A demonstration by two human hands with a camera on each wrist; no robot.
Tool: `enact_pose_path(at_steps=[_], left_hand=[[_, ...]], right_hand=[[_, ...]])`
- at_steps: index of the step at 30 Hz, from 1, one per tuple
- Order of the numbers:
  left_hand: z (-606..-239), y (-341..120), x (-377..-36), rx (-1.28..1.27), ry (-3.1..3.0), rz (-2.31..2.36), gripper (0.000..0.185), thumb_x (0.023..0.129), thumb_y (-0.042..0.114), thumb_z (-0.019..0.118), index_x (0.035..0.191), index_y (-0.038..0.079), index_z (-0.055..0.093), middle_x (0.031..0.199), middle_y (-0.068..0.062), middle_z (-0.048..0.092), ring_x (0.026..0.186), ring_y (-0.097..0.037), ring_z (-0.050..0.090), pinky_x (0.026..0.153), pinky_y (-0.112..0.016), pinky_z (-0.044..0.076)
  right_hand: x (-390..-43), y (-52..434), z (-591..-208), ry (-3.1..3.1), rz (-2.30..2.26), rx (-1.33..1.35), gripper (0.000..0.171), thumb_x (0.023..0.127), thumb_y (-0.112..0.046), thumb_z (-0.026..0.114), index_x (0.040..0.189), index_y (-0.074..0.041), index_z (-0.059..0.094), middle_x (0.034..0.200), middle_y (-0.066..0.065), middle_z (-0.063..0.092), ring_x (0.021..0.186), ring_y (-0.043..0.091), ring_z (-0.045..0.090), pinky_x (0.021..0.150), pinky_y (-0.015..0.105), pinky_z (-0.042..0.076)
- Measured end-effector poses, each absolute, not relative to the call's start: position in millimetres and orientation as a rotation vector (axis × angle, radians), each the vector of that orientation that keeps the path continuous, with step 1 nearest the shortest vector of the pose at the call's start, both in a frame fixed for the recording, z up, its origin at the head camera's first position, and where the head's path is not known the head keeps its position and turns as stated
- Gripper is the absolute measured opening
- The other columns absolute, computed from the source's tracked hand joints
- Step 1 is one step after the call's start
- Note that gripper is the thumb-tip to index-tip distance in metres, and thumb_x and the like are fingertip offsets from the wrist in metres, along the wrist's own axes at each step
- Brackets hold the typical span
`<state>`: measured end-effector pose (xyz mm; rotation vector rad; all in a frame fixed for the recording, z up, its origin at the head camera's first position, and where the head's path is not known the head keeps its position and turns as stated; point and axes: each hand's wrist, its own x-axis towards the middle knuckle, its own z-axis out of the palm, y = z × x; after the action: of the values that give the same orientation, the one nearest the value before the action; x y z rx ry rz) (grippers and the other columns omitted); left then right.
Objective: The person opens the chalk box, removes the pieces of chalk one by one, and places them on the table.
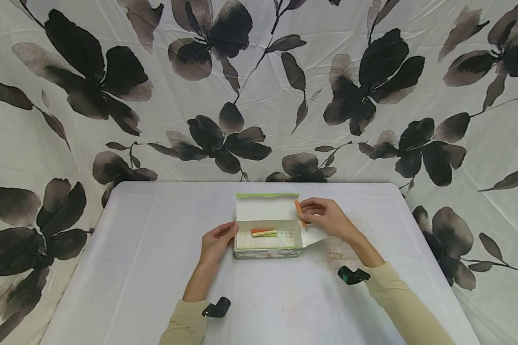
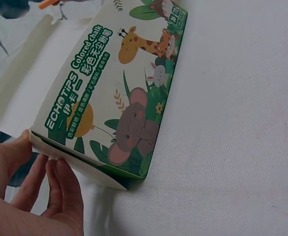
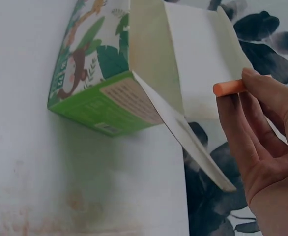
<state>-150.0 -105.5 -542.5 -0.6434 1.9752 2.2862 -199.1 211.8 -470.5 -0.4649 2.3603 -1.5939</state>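
Observation:
An open chalk box [image 1: 267, 254] stands on the white table, its printed front showing animals and "Colored chalk" in the left wrist view. Inside lie a few chalk sticks [image 1: 264, 233] in orange, yellow and green. My left hand [image 1: 217, 243] grips the box's left end, thumb at the top edge and fingers against the side flap [image 2: 80, 164]. Above the box's right end, my right hand [image 1: 325, 218] pinches an orange chalk stick [image 3: 227, 88] between thumb and fingers. The right side flap [image 3: 183, 132] sticks outward below that hand.
The raised lid [image 1: 265, 207] leans back behind the box. Orange-brown smudges [image 1: 342, 251] mark the white table [image 1: 147, 258] to the right. A floral cloth [image 1: 259, 96] hangs beyond the far edge. Each wrist wears a small black camera [image 1: 217, 307].

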Motion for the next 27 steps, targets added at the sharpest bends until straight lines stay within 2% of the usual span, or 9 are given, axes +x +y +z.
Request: enact_pose_path(at_steps=[5,8,17,22,27], left_hand=[[-543.5,-105.2,-150.3,-0.638,1.975,2.293,0.039,0.093,0.014,0.079,0.123,-0.008,0.069,0.102,-0.007,0.076,0.083,-0.004,0.067,0.072,-0.016,0.056],[-542.8,-105.0,-150.0,-0.637,1.976,2.293,0.039,0.093,0.013,0.079,0.124,-0.008,0.069,0.103,-0.007,0.076,0.083,-0.004,0.067,0.073,-0.016,0.056],[-544.2,-105.3,-150.5,-0.685,2.026,2.213,0.038,0.092,0.018,0.080,0.122,-0.003,0.071,0.104,-0.007,0.074,0.088,-0.007,0.067,0.074,-0.016,0.055],[-544.1,-105.5,-149.6,-0.688,2.041,2.203,0.039,0.092,0.020,0.081,0.123,-0.002,0.071,0.106,-0.009,0.074,0.092,-0.010,0.067,0.074,-0.016,0.055],[-543.6,-104.8,-149.2,-0.683,2.037,2.205,0.039,0.092,0.020,0.080,0.123,-0.002,0.071,0.108,-0.009,0.074,0.093,-0.010,0.067,0.075,-0.016,0.055]], right_hand=[[-198.4,225.4,-468.2,2.368,-1.608,-0.409,0.037,0.096,-0.020,0.076,0.126,-0.002,0.067,0.112,0.015,0.072,0.101,0.022,0.071,0.083,0.035,0.060],[-198.1,234.5,-468.1,2.379,-1.613,-0.354,0.040,0.096,-0.021,0.076,0.129,-0.001,0.065,0.114,0.016,0.072,0.101,0.018,0.071,0.085,0.033,0.060],[-197.2,258.7,-472.0,2.318,-1.743,-0.254,0.045,0.097,-0.015,0.074,0.133,0.008,0.058,0.121,0.026,0.067,0.097,0.012,0.072,0.089,0.037,0.060],[-195.6,272.6,-475.0,2.360,-1.741,-0.215,0.046,0.097,-0.018,0.074,0.133,0.007,0.059,0.119,0.022,0.068,0.095,0.010,0.072,0.086,0.032,0.060],[-192.1,288.9,-480.5,2.402,-1.737,-0.168,0.049,0.097,-0.020,0.074,0.134,0.006,0.058,0.117,0.013,0.070,0.097,0.008,0.071,0.087,0.032,0.060]])
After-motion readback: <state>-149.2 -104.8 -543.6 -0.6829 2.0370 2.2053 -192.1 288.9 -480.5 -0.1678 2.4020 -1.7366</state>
